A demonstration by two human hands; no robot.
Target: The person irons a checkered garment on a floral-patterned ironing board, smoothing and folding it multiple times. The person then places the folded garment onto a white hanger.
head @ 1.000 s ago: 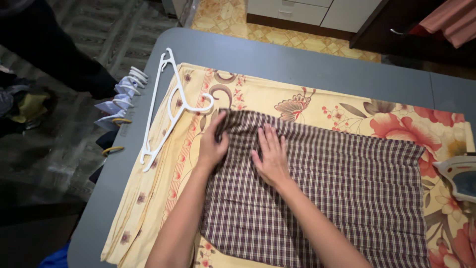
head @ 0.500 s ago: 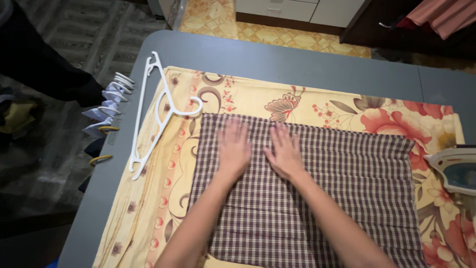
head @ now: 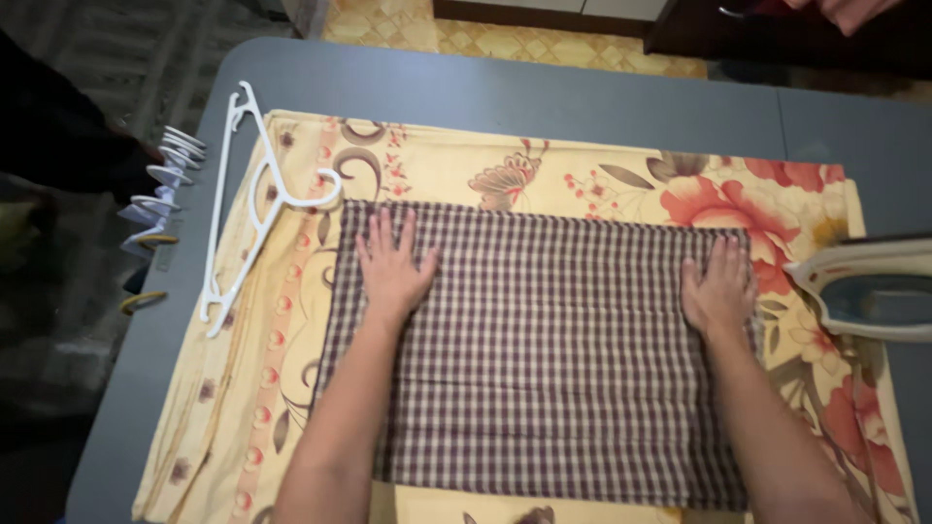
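Left hand (head: 391,269) and right hand (head: 719,288) press flat, fingers apart, on checked cloth (head: 544,349). White hanger (head: 254,194) at 10 o'clock; iron (head: 864,291) at 3, w/ floral sheet (head: 582,180) beneath.

No packages, labels, signs or screens in view anywhere on the grey table, on the cloths spread over it, or along its edges and corners.

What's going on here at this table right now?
A person presses both palms flat on a checked cloth, the left hand near its left edge and the right hand near its right edge. The cloth lies spread on a floral sheet over a grey table. A white hanger lies at left; an iron sits at right.
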